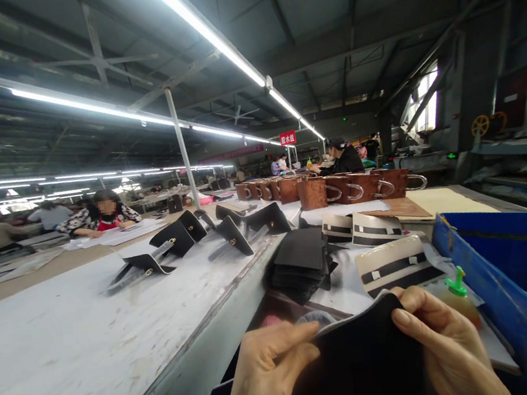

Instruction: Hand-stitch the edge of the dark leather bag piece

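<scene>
A black sheet of leather-like material [360, 367] with a pale edge is held up close in front of me. My left hand [272, 366] pinches its upper left edge between thumb and fingers. At the upper right corner, my right hand [440, 336] grips it with the thumb on the near face. Just beyond it lies a stack of black panels [299, 261]. Cream panels with black strips [393, 264] rest to the right of that stack. Near my right hand stands a glue bottle with a green nozzle [461, 297].
A long white-topped table [116, 336] runs along the left, bearing several black flap pieces [234, 234] with metal clasps. Brown bags with handles [314, 191] line up farther back. A blue bin [513, 267] is at right. A co-worker [103, 213] sits across the table.
</scene>
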Demonstrator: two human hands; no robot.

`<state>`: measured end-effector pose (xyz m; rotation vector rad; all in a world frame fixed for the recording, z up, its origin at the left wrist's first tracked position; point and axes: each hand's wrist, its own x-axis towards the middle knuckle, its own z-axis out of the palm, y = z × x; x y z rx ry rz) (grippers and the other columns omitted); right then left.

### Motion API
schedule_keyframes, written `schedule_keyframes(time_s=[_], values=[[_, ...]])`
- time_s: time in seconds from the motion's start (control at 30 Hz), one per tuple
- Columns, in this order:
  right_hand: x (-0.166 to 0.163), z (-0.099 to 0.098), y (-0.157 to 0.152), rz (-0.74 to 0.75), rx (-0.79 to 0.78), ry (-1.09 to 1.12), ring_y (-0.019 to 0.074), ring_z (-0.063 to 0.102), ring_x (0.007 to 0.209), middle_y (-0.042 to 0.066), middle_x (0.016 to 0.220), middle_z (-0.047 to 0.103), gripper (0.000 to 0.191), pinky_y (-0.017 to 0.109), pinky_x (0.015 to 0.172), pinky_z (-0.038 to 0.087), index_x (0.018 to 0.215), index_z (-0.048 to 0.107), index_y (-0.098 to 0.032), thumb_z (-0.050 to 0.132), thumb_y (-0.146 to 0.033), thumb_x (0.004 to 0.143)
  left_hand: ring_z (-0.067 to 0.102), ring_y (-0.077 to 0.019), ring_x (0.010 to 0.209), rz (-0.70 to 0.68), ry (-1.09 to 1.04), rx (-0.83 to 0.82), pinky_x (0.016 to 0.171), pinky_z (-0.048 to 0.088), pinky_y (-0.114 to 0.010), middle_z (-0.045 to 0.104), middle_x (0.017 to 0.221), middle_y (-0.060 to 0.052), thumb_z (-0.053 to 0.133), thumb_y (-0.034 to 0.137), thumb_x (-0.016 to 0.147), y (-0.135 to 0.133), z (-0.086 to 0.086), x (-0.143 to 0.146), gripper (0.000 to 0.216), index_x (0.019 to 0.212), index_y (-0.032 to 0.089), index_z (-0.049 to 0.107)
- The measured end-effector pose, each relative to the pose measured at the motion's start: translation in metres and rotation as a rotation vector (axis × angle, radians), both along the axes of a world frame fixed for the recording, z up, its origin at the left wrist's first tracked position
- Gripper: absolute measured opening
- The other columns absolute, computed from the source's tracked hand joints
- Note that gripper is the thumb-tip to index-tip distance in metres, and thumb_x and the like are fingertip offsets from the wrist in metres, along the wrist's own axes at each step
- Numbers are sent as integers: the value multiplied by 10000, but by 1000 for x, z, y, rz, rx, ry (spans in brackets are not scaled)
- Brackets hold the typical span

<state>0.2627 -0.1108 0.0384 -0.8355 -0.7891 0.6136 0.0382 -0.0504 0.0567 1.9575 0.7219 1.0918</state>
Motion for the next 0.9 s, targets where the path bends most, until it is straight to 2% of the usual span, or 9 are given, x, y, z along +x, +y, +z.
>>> schedule_keyframes(time_s=[0.1, 0.23, 0.33, 0.47, 0.6, 0.67, 0.77, 0.83, 0.9], values=[[2, -3, 1, 23, 5, 25, 127, 573, 648, 7, 742, 636, 350, 183, 570, 491, 632, 664, -199, 961, -375, 572, 665, -117, 662, -21, -35, 31, 642, 512, -167, 740, 713, 20, 701, 218, 846, -4, 4, 3, 169, 886, 294, 847], [5, -10, 7, 96, 18, -3, 123, 549, 653, 0, 727, 624, 318, 188, 579, 462, 654, 657, -197, 935, -351, 641, 712, -114, 706, -102, -27, 109, 659, 530, -145, 780, 772, 20, 712, 164, 867, -4, 0, -1, 174, 915, 277, 835], [7, -16, 12, 100, 26, 2, 126, 534, 647, 1, 716, 615, 331, 193, 561, 441, 654, 643, -196, 925, -369, 651, 700, -104, 670, -119, -36, 286, 643, 542, -138, 750, 755, 10, 690, 130, 891, -2, -8, -3, 206, 1007, 244, 816], [2, -18, 12, 64, 29, 20, 130, 545, 665, -1, 743, 619, 321, 197, 582, 455, 674, 644, -201, 918, -368, 662, 725, -100, 760, -127, -107, 521, 707, 593, -137, 743, 894, -14, 597, 3, 916, 1, -17, 1, 420, 1247, 238, 704], [-6, -10, 2, -9, 33, -15, 139, 569, 673, 4, 749, 624, 322, 199, 591, 480, 658, 656, -202, 929, -373, 643, 710, -124, 692, -59, -203, 662, 667, 639, -194, 746, 839, -45, 609, 13, 912, 0, -17, 12, 338, 1200, 161, 706], [-9, -6, -2, -19, 47, -41, 137, 573, 658, 5, 741, 625, 320, 198, 580, 490, 647, 657, -203, 925, -378, 646, 720, -134, 676, -54, -228, 666, 652, 644, -198, 750, 820, -57, 619, 35, 916, -2, -13, 17, 265, 1140, 132, 723], [-13, -2, -5, 6, 86, -90, 140, 593, 669, 11, 757, 645, 287, 198, 593, 509, 653, 662, -209, 893, -372, 702, 755, -143, 756, -102, -195, 567, 704, 640, -181, 760, 850, -42, 614, 30, 922, -4, -9, 22, 229, 1077, 150, 732], [-16, -1, -7, 31, 109, -140, 140, 610, 689, 9, 773, 653, 245, 195, 617, 521, 674, 668, -218, 854, -351, 763, 755, -144, 783, -109, -177, 514, 726, 638, -182, 756, 858, -35, 598, 40, 935, -6, -7, 24, 224, 1068, 156, 736], [-19, -1, -8, 38, 120, -201, 146, 631, 718, 10, 796, 662, 209, 200, 649, 536, 695, 676, -226, 819, -327, 810, 746, -143, 782, -90, -172, 532, 717, 632, -184, 750, 857, -40, 592, 44, 939, -7, -6, 26, 247, 1109, 157, 731]])
